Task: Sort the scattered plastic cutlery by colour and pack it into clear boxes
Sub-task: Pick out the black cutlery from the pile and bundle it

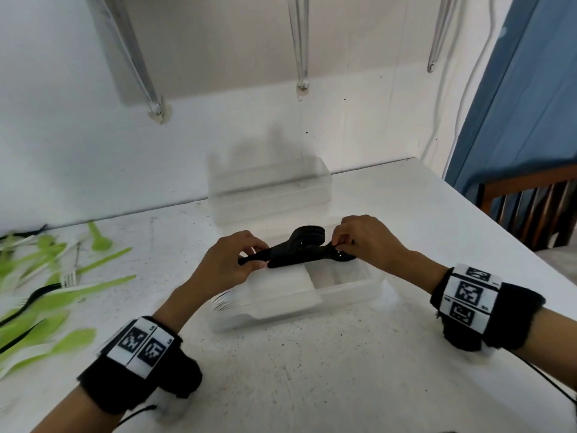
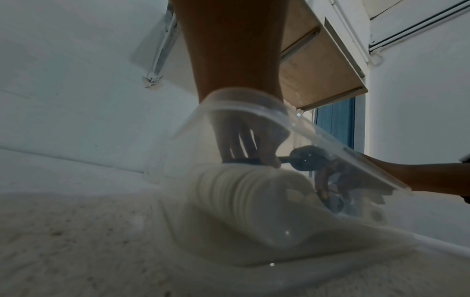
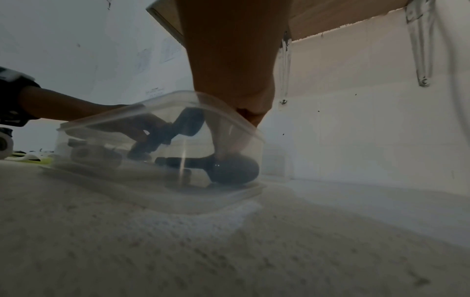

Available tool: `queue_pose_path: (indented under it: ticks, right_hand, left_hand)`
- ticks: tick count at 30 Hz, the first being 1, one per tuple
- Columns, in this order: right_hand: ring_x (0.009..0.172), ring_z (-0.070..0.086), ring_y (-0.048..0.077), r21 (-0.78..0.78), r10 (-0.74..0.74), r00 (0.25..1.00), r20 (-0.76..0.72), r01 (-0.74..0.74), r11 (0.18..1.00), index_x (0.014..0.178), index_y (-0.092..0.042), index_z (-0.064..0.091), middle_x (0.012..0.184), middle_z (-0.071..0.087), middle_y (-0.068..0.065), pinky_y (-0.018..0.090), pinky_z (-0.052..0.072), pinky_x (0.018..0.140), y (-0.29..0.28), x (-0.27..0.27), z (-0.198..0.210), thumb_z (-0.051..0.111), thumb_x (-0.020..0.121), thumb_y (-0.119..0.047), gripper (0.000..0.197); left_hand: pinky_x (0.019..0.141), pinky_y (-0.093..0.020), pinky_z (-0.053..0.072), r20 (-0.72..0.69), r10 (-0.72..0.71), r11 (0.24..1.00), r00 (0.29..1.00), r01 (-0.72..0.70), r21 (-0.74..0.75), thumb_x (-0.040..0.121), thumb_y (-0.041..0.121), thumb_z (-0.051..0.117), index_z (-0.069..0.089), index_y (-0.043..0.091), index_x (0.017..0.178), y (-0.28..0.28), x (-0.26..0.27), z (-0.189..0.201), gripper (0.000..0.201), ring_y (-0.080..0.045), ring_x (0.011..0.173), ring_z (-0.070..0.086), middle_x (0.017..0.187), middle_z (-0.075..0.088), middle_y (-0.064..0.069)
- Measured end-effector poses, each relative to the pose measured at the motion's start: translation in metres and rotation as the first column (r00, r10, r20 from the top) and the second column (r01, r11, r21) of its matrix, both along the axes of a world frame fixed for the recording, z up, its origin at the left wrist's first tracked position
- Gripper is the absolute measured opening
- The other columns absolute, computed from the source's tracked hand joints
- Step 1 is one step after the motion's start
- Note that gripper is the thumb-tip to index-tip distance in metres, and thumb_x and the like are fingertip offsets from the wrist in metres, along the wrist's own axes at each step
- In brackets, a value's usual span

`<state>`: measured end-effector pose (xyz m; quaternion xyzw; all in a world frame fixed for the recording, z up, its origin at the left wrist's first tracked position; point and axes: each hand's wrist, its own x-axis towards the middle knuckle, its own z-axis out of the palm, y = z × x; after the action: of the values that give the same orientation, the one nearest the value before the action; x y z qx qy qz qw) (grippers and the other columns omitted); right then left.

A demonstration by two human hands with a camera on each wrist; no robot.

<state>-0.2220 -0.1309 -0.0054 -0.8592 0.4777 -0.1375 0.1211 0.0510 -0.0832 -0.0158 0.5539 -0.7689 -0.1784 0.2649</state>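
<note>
- From the head view, the left hand (image 1: 229, 260) has its fingers curled round the handle end of a bunch of black spoons (image 1: 299, 250), and the right hand (image 1: 363, 240) pinches the bowl end, both over the near clear box (image 1: 346, 292) on the white table (image 1: 312, 370). White cutlery (image 1: 278, 289) already fills the box's left part. A second clear box (image 1: 268, 189) stands behind by the wall, and green cutlery (image 1: 62, 295) with a few black pieces lies scattered well off to the left.
- From the left wrist, seen through the box wall (image 2: 318, 138), the fingers (image 2: 244, 148) wrap a dark handle just above the stacked white spoons (image 2: 244, 191).
- From the right wrist, the black spoons (image 3: 229, 166) sit low inside the box (image 3: 157, 108), the fingertips (image 3: 226, 148) on a bowl end; I cannot tell how firmly.
- My worry: black going in beside white may mix colours in one box, and the loose bunch could fan apart if either hand lets go early, with handles catching on the rim.
</note>
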Motion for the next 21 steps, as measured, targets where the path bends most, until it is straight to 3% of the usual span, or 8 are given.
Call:
queue_pose_path:
  ticks: [6,8,11,16,19,21]
  right_hand:
    - [0.076,0.061,0.019,0.02,-0.034,0.995,0.093,0.033,0.999,0.084,-0.011,0.073,0.083,0.065,0.005,0.016,0.035,0.058,0.001,0.001,-0.005,0.07,0.078,-0.008,0.007]
    - [0.077,0.061,0.018,0.023,-0.037,0.995,0.088,0.036,0.999,0.085,-0.011,0.073,0.085,0.065,0.005,0.018,0.036,0.059,0.001,0.001,-0.005,0.07,0.079,-0.008,0.007]
    - [0.075,0.058,0.016,0.029,-0.039,0.995,0.089,0.036,0.999,0.085,-0.01,0.073,0.086,0.065,0.005,0.01,0.031,0.056,0.001,0.0,-0.006,0.07,0.079,-0.008,0.007]
    - [0.073,0.051,0.008,0.065,-0.044,0.993,0.112,0.037,0.997,0.087,-0.01,0.074,0.087,0.066,0.005,0.007,0.032,0.057,0.0,0.0,-0.005,0.068,0.08,-0.008,0.009]
    - [0.083,0.058,0.018,0.069,-0.051,0.995,0.087,0.045,0.997,0.092,-0.013,0.074,0.09,0.065,0.006,0.017,0.032,0.061,-0.001,0.002,-0.005,0.063,0.086,-0.017,0.013]
    - [0.086,0.057,0.017,0.052,-0.047,0.998,0.042,0.044,0.998,0.094,-0.015,0.073,0.091,0.062,0.004,0.023,0.034,0.066,-0.001,0.003,-0.005,0.059,0.089,-0.03,0.021]
  left_hand:
    - [0.074,-0.028,0.05,0.131,-0.08,0.996,0.988,0.074,0.052,0.078,0.022,0.075,0.069,0.027,0.101,-0.002,-0.001,-0.001,0.024,-0.002,0.083,0.059,0.09,0.058,0.021]
    - [0.07,-0.019,0.044,0.202,-0.105,0.993,0.974,0.092,0.072,0.08,0.025,0.073,0.068,0.028,0.104,-0.001,-0.007,-0.001,0.025,-0.004,0.084,0.058,0.093,0.058,0.02]
    - [0.065,-0.009,0.033,0.277,-0.128,0.991,0.952,0.109,0.083,0.083,0.027,0.069,0.067,0.025,0.111,-0.001,-0.02,-0.002,0.028,-0.004,0.084,0.052,0.097,0.058,0.015]
    - [0.07,-0.021,0.035,0.337,-0.109,0.993,0.935,0.085,0.087,0.085,0.027,0.067,0.064,0.024,0.116,-0.002,-0.038,-0.002,0.032,-0.006,0.09,0.049,0.104,0.06,0.007]
    - [0.071,-0.02,0.033,0.358,-0.072,0.996,0.931,0.048,0.075,0.084,0.029,0.067,0.064,0.025,0.116,-0.004,-0.045,-0.001,0.032,-0.01,0.095,0.054,0.103,0.062,0.007]
    - [0.071,-0.021,0.033,0.353,-0.05,0.997,0.934,0.028,0.065,0.083,0.03,0.068,0.063,0.027,0.116,-0.004,-0.052,-0.002,0.033,-0.009,0.093,0.055,0.101,0.063,0.009]
